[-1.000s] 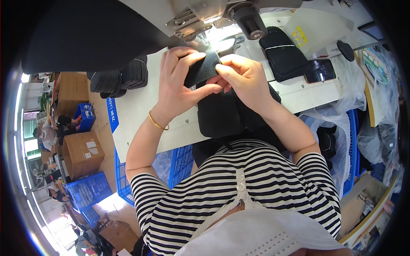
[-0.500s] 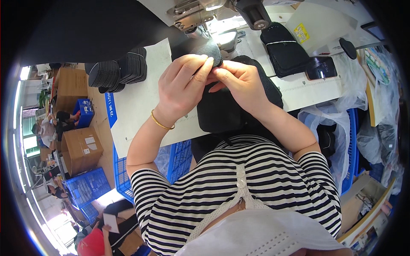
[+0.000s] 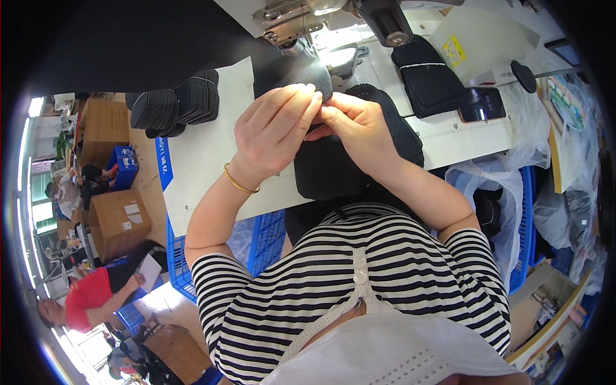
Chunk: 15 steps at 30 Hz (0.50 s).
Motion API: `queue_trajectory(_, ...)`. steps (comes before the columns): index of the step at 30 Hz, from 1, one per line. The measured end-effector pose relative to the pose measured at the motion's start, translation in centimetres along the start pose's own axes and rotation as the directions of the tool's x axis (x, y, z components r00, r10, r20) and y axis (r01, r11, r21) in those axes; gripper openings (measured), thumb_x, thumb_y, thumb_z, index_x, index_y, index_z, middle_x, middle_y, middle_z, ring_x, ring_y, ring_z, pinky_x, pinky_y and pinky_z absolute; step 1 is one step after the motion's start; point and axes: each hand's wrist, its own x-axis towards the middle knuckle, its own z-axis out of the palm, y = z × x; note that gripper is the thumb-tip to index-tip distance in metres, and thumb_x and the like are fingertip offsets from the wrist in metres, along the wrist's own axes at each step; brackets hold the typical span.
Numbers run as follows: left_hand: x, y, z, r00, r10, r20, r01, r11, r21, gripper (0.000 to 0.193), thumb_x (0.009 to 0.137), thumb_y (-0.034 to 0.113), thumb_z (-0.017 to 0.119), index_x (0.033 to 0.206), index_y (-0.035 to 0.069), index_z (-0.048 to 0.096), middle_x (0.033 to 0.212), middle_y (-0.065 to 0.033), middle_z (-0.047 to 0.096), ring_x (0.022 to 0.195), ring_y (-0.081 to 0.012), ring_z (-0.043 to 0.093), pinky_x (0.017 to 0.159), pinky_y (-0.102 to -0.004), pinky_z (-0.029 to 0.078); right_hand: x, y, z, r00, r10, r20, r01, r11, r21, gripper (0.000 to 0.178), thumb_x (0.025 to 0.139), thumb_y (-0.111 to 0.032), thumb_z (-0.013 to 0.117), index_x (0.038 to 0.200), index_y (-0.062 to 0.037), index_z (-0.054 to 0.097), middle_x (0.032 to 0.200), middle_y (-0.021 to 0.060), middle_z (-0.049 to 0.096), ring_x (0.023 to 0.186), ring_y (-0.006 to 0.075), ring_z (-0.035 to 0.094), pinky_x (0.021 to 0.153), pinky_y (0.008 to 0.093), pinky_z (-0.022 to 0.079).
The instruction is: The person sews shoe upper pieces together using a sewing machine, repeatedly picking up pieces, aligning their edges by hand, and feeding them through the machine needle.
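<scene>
Dark fabric piece [image 3: 317, 78]: upper middle of the frame, under the machine's light; a second ago its broad face stood between the hands, lower down, and now it reaches up past the fingertips toward the machine head [image 3: 292, 31].
Left hand [image 3: 273, 128]: thumb and fingertips drawn together in a pinch at the fabric's near edge; the fingers were more spread a second ago. The exact contact is partly hidden.
Right hand [image 3: 360, 131]: thumb and forefinger closed on the same edge, just beside the left fingertips; the hands have come nearer each other.
Black pads [image 3: 327, 172]: centre of the frame, below the hands, about where they lay.
Banded black stack [image 3: 428, 80]: upper right, unchanged, with the phone [image 3: 481, 106] just beside it.
Dark stacks [image 3: 156, 110]: upper left on the white table [image 3: 215, 154], as before.
Co-worker in red [image 3: 88, 298]: lower left, out of sight a second ago, then at the bottom edge, now higher and farther left, holding a white sheet [image 3: 150, 273].
</scene>
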Motion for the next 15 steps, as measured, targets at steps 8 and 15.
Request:
queue_trajectory(8, 0.0, -1.1, -0.6, 0.999, 0.031, 0.038, -0.028, 0.997, -0.076, 0.034, 0.067, 0.0, 0.074, 0.101, 0.0, 0.075, 0.103, -0.0093, 0.071, 0.093, -0.0249, 0.07, 0.078, -0.0342, 0.06, 0.0, -0.3, 0.8, 1.0, -0.004, 0.009, 0.004, 0.998, 0.07, 0.024, 0.101, -0.006, 0.047, 0.113, 0.0051, 0.065, 0.108, 0.0093, 0.068, 0.101, 0.015, 0.067, 0.082, 0.0286, 0.059)
queue_trajectory(15, 0.2, -1.8, -0.2, 0.998, 0.056, 0.031, -0.054, 0.996, -0.066, 0.034, 0.066, 0.0, 0.074, 0.1, 0.0, 0.074, 0.102, -0.0091, 0.07, 0.093, -0.0247, 0.07, 0.078, -0.0334, 0.06, 0.6, -0.5, 0.7, 0.999, 0.006, 0.036, -0.008, 0.998, 0.069, 0.024, 0.102, -0.005, 0.049, 0.117, 0.0082, 0.062, 0.112, 0.0111, 0.066, 0.098, 0.0166, 0.066, 0.087, 0.0322, 0.059)
